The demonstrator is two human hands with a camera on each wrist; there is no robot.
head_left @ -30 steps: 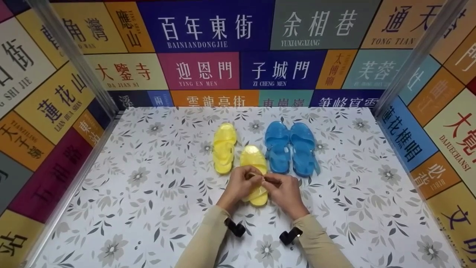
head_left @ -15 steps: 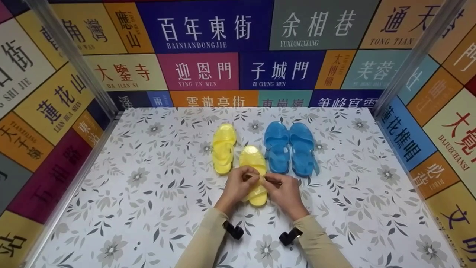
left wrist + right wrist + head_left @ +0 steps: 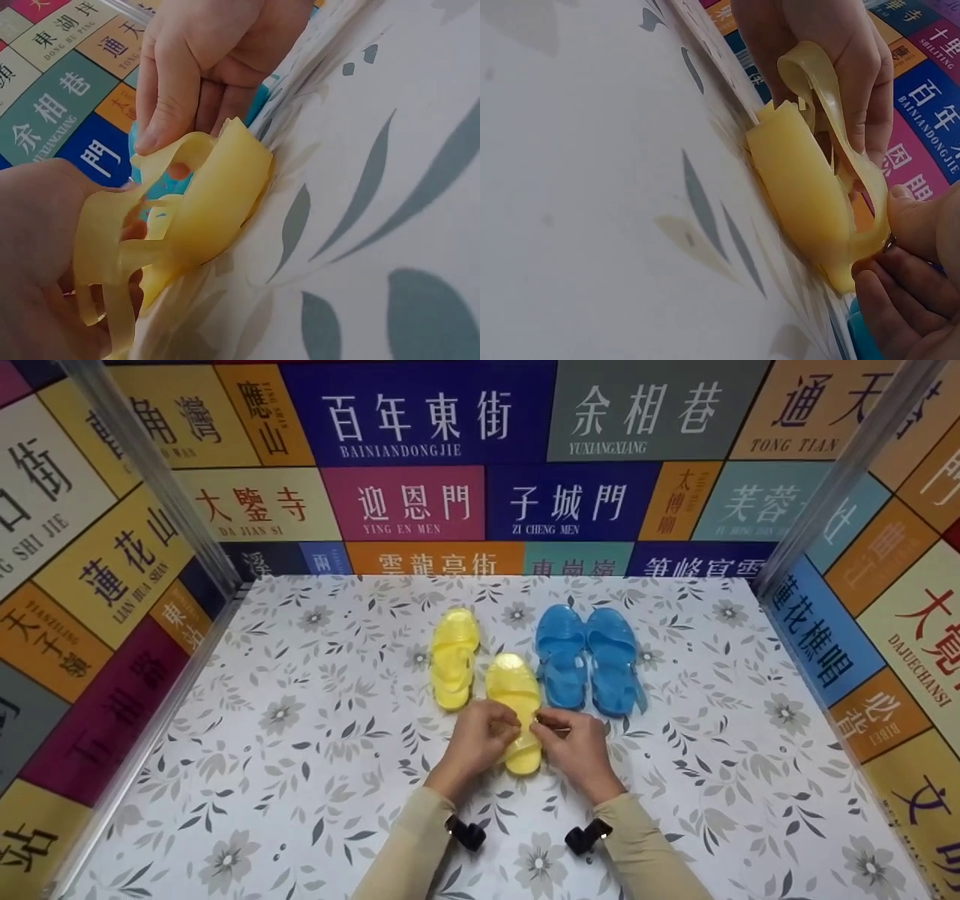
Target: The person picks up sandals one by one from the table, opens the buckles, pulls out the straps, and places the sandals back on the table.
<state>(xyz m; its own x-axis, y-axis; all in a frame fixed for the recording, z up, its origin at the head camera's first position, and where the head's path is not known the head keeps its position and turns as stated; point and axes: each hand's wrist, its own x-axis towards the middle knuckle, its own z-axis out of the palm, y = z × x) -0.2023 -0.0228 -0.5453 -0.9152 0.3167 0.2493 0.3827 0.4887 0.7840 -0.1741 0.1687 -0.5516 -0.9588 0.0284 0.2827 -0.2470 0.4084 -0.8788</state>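
A yellow sandal [image 3: 511, 679] lies toe away from me, with both hands at its heel end. My right hand [image 3: 576, 750] pinches the ankle strap [image 3: 832, 97] at the sandal's right side, where a small metal buckle [image 3: 889, 242] shows by the thumb. My left hand [image 3: 480, 739] has its fingers curled round the strap on the other side; in the left wrist view the yellow strap bands cross in front of those fingers, which are partly hidden. The second yellow sandal [image 3: 454, 656] stands farther left, touched by neither hand.
Two blue sandals [image 3: 562, 649] stand side by side just right of the yellow one, close to my right hand. A white tabletop with a floral print [image 3: 300, 780] carries them all. Sign-covered panels [image 3: 420, 502] enclose the back and sides.
My left hand has drawn slightly left and toward me, widening the gap between the two hands' fingertips. My right hand keeps nearly the same place at the buckle side. The sandals stay put.
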